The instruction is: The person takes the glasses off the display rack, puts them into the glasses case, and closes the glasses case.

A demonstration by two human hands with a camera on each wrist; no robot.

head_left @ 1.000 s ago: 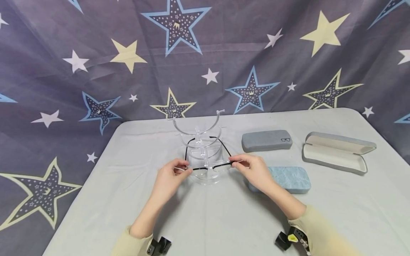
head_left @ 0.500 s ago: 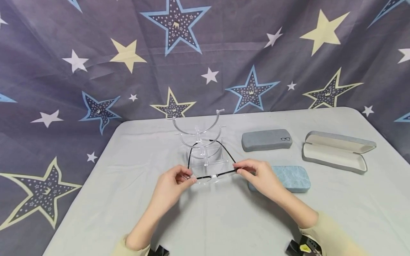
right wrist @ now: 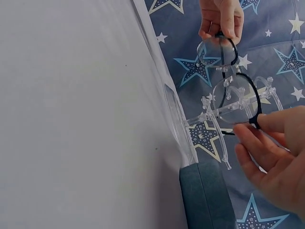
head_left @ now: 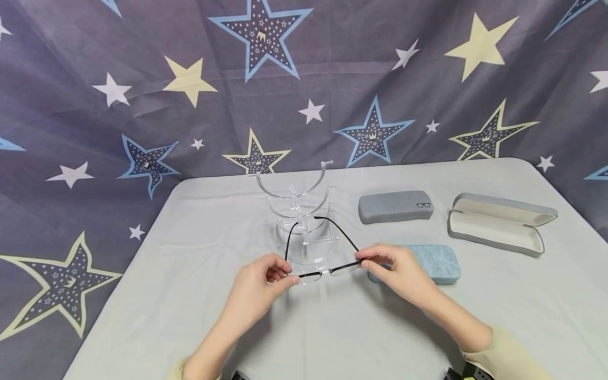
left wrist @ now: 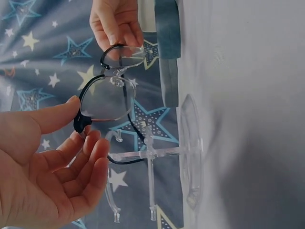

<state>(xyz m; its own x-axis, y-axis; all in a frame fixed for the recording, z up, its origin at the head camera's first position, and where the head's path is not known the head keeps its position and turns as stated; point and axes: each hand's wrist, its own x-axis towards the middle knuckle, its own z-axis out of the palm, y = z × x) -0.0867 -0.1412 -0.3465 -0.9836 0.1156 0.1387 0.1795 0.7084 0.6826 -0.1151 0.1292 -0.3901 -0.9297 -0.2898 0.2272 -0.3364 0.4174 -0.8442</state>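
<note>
A pair of black half-rimmed eyeglasses (head_left: 311,275) with clear lenses is held up by both hands, its temples unfolded and pointing toward the back. My left hand (head_left: 260,282) pinches the left front corner between thumb and fingers. At the opposite corner, my right hand (head_left: 398,268) grips the frame the same way. Behind the eyeglasses stands a clear plastic display stand (head_left: 293,200) with curved arms in tiers. In the left wrist view, the eyeglasses (left wrist: 108,98) appear apart from the stand (left wrist: 151,152). The right wrist view shows the thumb and fingertips on the black corner.
A blue marbled glasses case (head_left: 434,264) lies closed, partly behind my right hand. Farther back is a closed grey case (head_left: 396,207) with a glasses mark. An open grey case (head_left: 499,227) sits at the right. A starry curtain (head_left: 304,79) hangs behind the table (head_left: 142,295).
Both hands have drawn the eyeglasses from the stand toward the front and a little right. The stand and cases have stayed in place.
</note>
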